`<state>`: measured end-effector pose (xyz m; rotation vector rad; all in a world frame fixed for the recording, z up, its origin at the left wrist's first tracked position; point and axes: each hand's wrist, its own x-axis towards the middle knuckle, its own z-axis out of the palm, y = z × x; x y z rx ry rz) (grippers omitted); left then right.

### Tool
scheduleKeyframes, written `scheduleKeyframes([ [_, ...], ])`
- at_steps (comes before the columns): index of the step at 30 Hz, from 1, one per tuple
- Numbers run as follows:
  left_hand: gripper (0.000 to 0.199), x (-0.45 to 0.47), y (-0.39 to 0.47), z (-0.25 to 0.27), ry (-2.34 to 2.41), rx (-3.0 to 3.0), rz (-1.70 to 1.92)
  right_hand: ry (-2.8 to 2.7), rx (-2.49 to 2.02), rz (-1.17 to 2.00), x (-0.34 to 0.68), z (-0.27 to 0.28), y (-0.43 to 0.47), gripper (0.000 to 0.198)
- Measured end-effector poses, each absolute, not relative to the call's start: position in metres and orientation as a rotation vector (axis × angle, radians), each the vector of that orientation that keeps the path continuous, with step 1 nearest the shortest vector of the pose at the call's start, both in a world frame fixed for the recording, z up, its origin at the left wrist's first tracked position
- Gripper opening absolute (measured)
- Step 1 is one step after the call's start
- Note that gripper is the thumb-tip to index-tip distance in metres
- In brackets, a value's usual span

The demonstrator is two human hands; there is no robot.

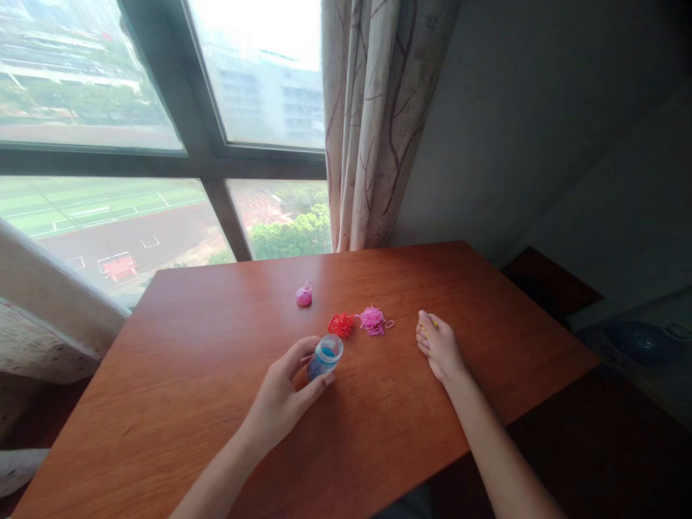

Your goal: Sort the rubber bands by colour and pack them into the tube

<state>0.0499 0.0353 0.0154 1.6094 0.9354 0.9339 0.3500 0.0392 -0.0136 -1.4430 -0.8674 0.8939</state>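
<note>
My left hand (pixel 289 382) is wrapped round a small clear jar (pixel 336 349), which is tilted a little and holds blue pieces (pixel 327 353). Several small yellow pieces (pixel 435 324) show between the curled fingers of my right hand (pixel 440 347), over the right part of the table. Just beyond the jar lies a heap of red pieces (pixel 341 325). Beside it is a heap of pink loops (pixel 372 319) that look like paper clips, one of them lying apart on its right. Farther back sits a round pink lid-like thing (pixel 303 295) with a loop on top.
The brown wooden table (pixel 178 404) reaches to the window (pixel 210 167). A patterned curtain (pixel 373 130) hangs at its back edge, and another curtain (pixel 48 310) is at the left. To the right of the table is a dark area with a bluish rounded object (pixel 638 342).
</note>
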Motion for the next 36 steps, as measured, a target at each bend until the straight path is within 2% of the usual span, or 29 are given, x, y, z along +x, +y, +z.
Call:
scheduleKeyframes([
  [13, 0.033, 0.048, 0.034, 0.017, 0.947, 1.608, 0.926, -0.363, -0.745, 1.506, 0.279, 0.011, 0.043, 0.048],
  [25, 0.038, 0.049, 0.031, 0.014, 0.993, 1.683, 0.923, -0.190, -0.402, 1.652, 0.228, 0.042, 0.064, 0.044],
  [36, 0.032, 0.054, 0.022, 0.025, 1.064, 1.941, 0.862, 0.046, -0.224, 1.697, 0.214, 0.027, 0.079, 0.039],
])
